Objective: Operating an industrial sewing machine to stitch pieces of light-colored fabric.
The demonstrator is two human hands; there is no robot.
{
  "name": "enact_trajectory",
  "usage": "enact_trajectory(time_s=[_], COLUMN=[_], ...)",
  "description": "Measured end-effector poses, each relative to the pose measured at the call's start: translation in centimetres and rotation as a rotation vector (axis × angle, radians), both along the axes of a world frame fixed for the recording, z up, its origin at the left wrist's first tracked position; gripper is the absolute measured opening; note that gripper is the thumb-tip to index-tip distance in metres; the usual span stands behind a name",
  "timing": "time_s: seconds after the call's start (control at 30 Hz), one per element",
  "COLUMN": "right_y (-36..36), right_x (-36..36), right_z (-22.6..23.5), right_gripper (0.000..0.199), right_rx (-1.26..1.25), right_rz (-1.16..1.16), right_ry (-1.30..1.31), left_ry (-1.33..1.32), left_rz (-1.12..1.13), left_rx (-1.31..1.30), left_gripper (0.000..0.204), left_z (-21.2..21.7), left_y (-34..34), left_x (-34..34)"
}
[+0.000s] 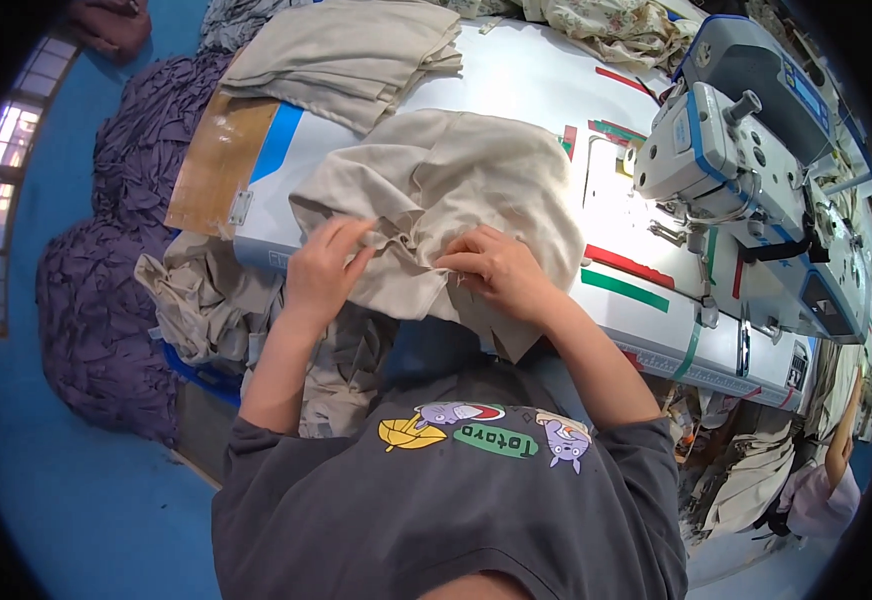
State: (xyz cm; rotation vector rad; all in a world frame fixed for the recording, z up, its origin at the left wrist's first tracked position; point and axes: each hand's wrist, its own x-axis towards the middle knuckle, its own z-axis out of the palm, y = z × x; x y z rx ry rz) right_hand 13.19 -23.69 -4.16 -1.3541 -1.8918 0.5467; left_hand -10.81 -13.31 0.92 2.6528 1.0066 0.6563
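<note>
A beige cloth garment piece lies bunched on the white sewing table, its near edge hanging over the front toward me. My right hand is closed on a fold near the middle of this cloth, thumb and fingers pinched together. At the cloth's left part is my left hand, slightly blurred, with its thumb and fingers apart and no cloth seen between them. Between the two hands the fabric is gathered into small creases. The garment's underside is hidden.
A sewing machine stands at the right of the table. Folded beige pieces are stacked at the back left. Purple cloth bundles and loose beige cloth lie at the left. Another person's arm shows at far right.
</note>
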Motion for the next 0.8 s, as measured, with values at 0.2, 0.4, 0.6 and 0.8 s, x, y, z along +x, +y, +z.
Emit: enact_trajectory(time_s=[0.2,0.4,0.6,0.8], right_y=[-2.0,-7.5,-6.4,2.7], right_x=[-0.3,2.2,-3.4,0.8], right_z=[3.0,5.0,7.9,-6.7], right_gripper=[0.043,0.04,0.043,0.052], right_rx=[0.31,0.258,0.062,0.076], right_rz=[0.08,0.077,0.179,-0.401], right_ry=[-0.196,-0.277,0.239,0.084], left_ry=[0.241,0.145,-0.54,-0.325], left_rz=[-0.534,-0.113,-0.296,-0.699], left_rx=[0.382,-0.391,-0.924,-1.541], left_gripper=[0.028,0.009,0.017,0.022], left_z=[2.2,5.6,7.1,9.6], left_y=[3.9,7.8,4.9,-8.0], left_x=[5.4,5.8,7.2,3.8])
